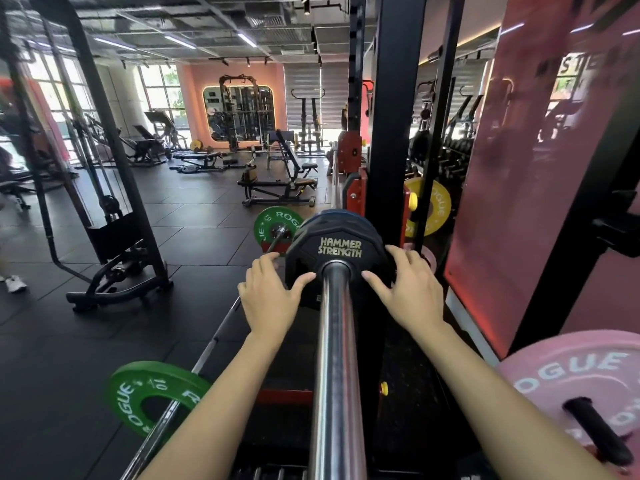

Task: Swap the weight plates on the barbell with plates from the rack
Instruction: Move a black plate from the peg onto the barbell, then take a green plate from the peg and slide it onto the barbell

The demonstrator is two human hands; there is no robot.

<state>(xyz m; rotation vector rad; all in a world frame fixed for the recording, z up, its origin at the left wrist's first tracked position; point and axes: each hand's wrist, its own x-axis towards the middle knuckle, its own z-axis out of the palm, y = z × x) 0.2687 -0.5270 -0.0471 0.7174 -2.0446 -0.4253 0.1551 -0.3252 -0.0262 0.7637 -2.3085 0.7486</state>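
Hands spread flat, flanking black plate.

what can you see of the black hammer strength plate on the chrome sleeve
The black many-sided rubber-looking plate sits upright on the chrome barbell sleeve, which passes through its centre hole. Pale "HAMMER STRENGTH" lettering runs above the hole. A blue-edged plate sits directly behind it. The left hand and right hand lie spread on its face and edges, one at each side.
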